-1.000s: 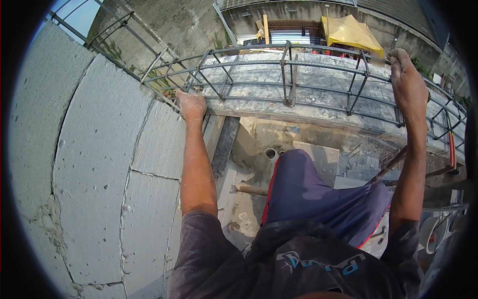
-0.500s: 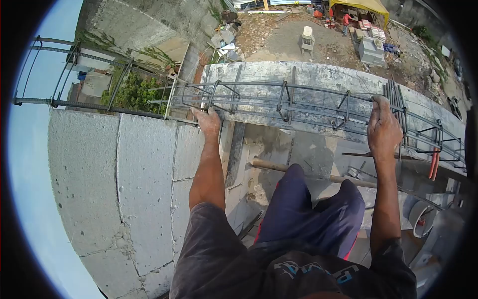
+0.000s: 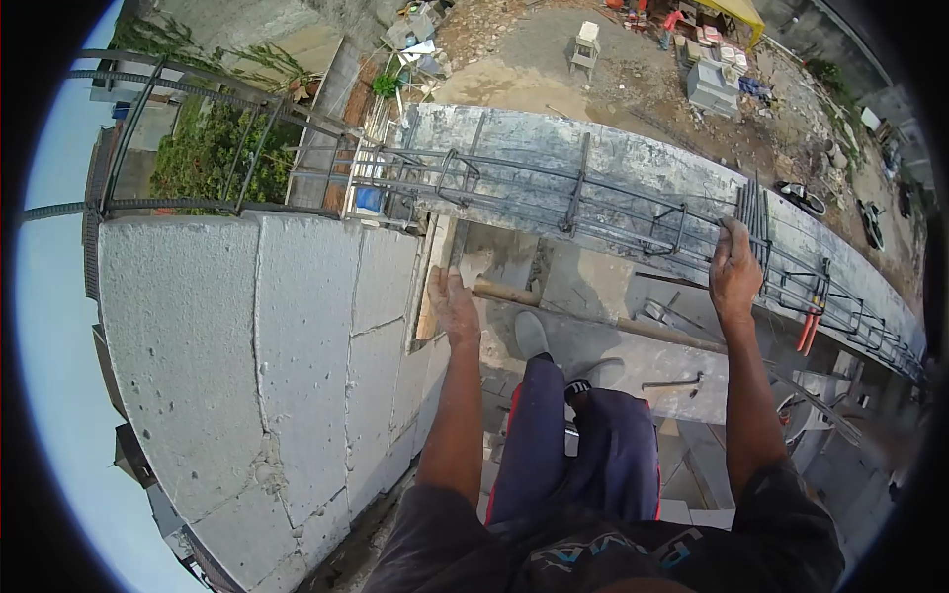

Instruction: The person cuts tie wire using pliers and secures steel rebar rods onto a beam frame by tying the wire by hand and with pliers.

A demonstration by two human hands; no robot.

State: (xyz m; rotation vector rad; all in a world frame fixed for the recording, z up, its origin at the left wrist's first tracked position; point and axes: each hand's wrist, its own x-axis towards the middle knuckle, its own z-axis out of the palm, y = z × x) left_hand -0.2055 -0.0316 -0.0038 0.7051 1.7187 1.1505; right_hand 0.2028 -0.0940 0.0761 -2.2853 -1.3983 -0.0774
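1. Grasping a top bar of the rebar cage [image 3: 574, 203], the right grip [image 3: 737, 277] has its fingers curled over the steel; the cage stretches to both sides of it.
2. Just right of that grip stands a bundle of steel rods [image 3: 754, 212]; farther right and lower hangs a red-handled tool [image 3: 809, 331].
3. The left grip [image 3: 457, 308] is at a wooden board [image 3: 441, 242]; whether it clasps it, I cannot tell.
4. Left of the left grip rises the block wall [image 3: 178, 346].
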